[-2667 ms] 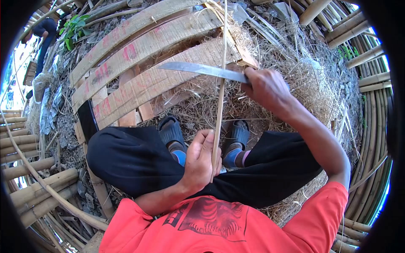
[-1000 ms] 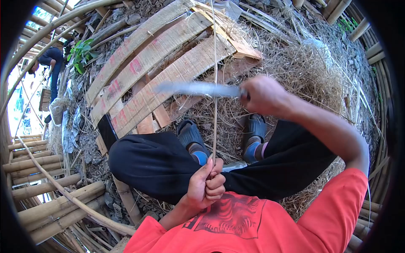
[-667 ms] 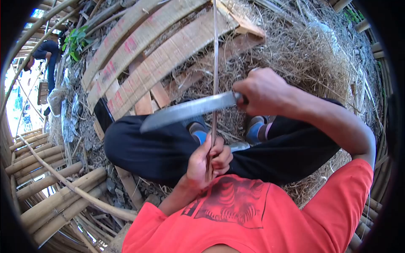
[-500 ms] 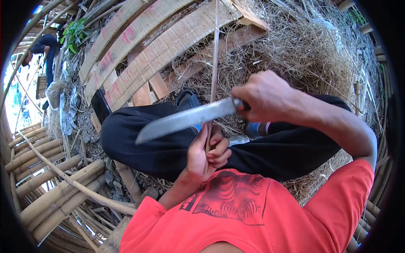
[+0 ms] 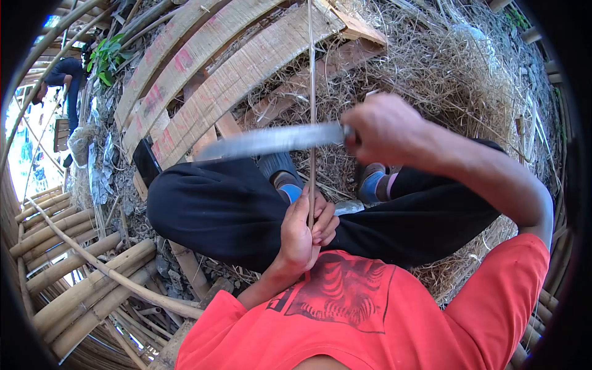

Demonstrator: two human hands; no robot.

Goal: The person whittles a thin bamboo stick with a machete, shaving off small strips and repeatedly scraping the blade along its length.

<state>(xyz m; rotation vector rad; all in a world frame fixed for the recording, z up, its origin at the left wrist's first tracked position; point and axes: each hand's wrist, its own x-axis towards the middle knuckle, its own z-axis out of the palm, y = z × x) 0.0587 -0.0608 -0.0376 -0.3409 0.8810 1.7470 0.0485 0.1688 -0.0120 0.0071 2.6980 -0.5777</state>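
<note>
Between my crossed legs, my left hand [image 5: 308, 225] is wrapped around the lower end of a long thin bamboo strip [image 5: 312, 92]. The strip runs up and away from me past the top edge of the view. My right hand [image 5: 385, 129] grips the handle of a machete [image 5: 271, 142], slightly blurred, its blade pointing left. Near its handle end, the blade crosses the strip in this view, well above my left fist.
A wooden pallet [image 5: 246, 74] lies ahead on ground strewn with dry shavings [image 5: 431, 92]. A dark phone-like slab [image 5: 146, 161] rests by my left knee. Bamboo poles [image 5: 92, 296] stand in a frame at left. Another person [image 5: 71, 77] bends over at the far left.
My right hand and the machete have moved up along the strip, away from my left hand. The blade is more level now. The strip leans less and stands nearly straight in view.
</note>
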